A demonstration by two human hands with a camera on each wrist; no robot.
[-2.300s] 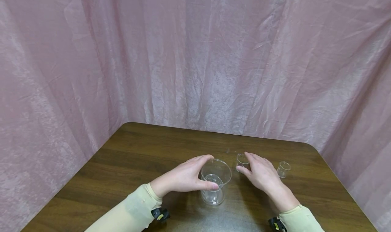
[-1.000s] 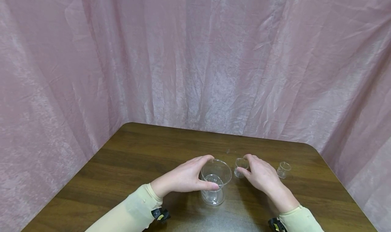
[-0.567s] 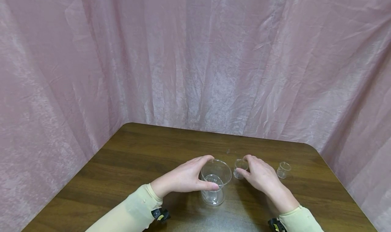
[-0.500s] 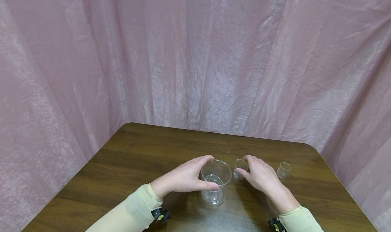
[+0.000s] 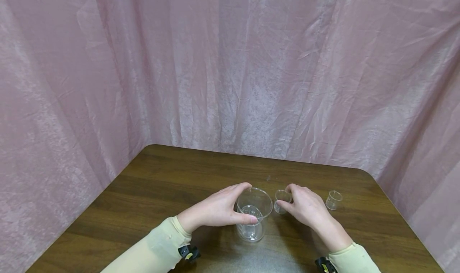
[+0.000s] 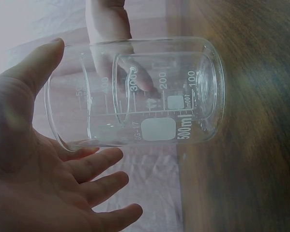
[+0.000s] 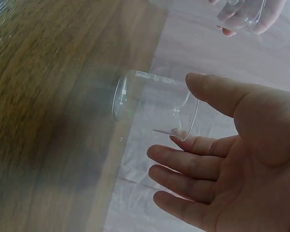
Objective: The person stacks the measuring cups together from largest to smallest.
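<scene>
A large glass beaker (image 5: 265,211), marked 500ml, stands upright on the table. My left hand (image 5: 219,207) holds it near the rim between thumb and index finger; the other fingers spread beside it in the left wrist view. A smaller beaker (image 6: 176,102) is nested inside the large one. To its right, my right hand (image 5: 306,207) pinches another small glass beaker (image 7: 157,104) at the rim with thumb and index finger. That beaker is upright, close to the large one; whether its base touches the table I cannot tell.
A third small beaker (image 5: 333,201) stands to the right of my right hand. The brown wooden table (image 5: 172,177) has a pink curtain (image 5: 230,85) behind and at both sides. A tiny clear mark (image 5: 268,178) shows on the tabletop behind the beakers.
My right hand's small beaker has moved nearer to me and slightly left, closer to the large beaker. My left hand and the large beaker have stayed put.
</scene>
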